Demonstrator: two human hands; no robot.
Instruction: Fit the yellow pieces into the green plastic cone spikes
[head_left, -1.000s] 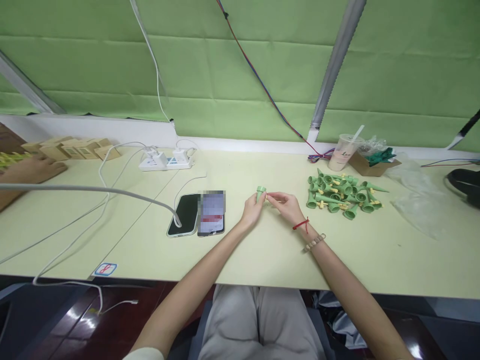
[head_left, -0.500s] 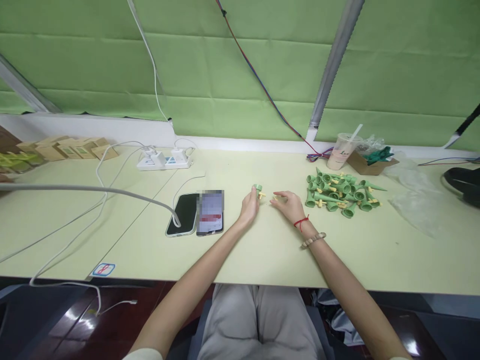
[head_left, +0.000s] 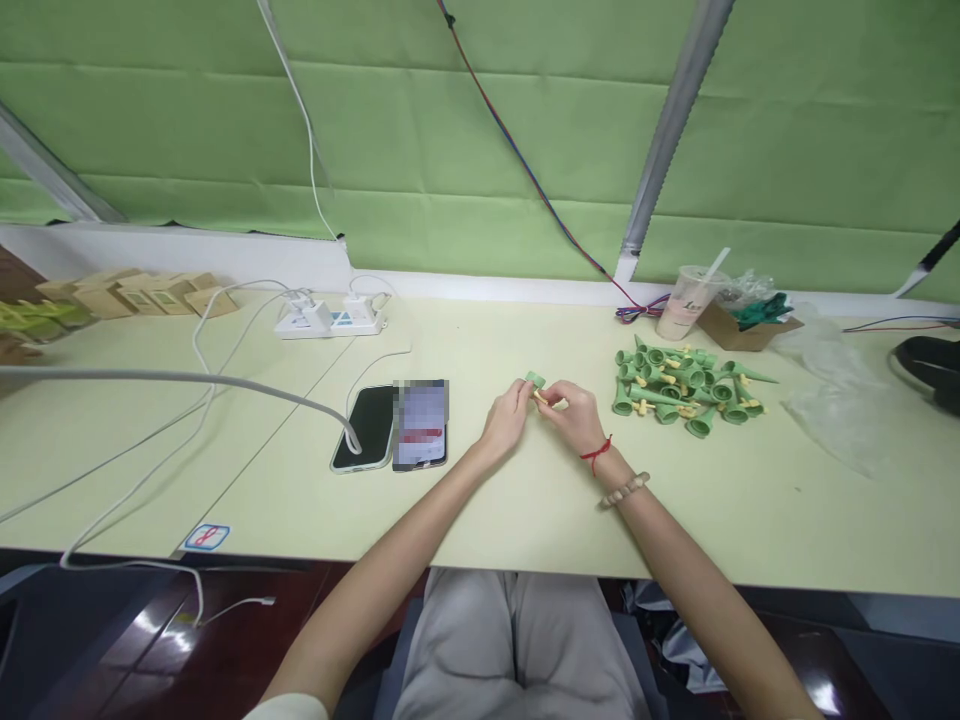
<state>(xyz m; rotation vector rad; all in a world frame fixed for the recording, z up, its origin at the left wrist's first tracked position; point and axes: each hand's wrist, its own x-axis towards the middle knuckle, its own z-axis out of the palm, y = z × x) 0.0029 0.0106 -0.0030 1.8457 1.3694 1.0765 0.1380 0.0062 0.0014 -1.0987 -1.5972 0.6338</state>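
While both hands meet, fingers [head_left: 525, 392] pinch what seems a green cone [head_left: 535, 380].

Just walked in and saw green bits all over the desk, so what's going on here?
A seated person has both hands together at the middle of the table. The left hand holds a small green cone piece, and the right hand meets it with a small yellow part at the fingertips. To the right lies a pile of green cones fitted with yellow bits. Two phones lie to the left, one plugged into a cable.
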